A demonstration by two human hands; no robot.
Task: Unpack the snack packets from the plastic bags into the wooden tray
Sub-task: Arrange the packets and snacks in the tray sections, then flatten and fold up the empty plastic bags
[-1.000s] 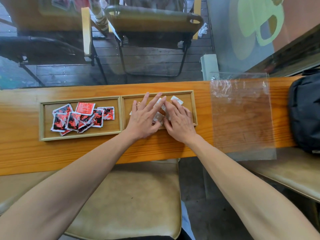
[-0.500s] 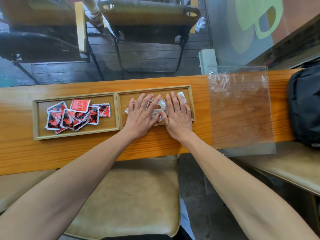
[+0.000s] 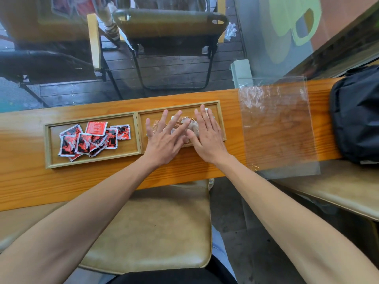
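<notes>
We are pressing our left hand and right hand flat, fingers spread and gripping nothing, over a heap of pale packets in the right compartment of the wooden tray. The red packets are lying loose in the left compartment. The plastic bag is lying flat and apparently empty just beside the tray, on our right.

As we see it, the pale packets are slippery and piled high, so spreading them too briskly is risking a few sliding over the low rim onto the counter. The bag is overhanging the counter's near edge, so a brush of our right arm could be sending it to the floor.

The counter is narrow, of varnished wood, running along a window. A black backpack is sitting at its right end, and a padded stool is standing below us.
</notes>
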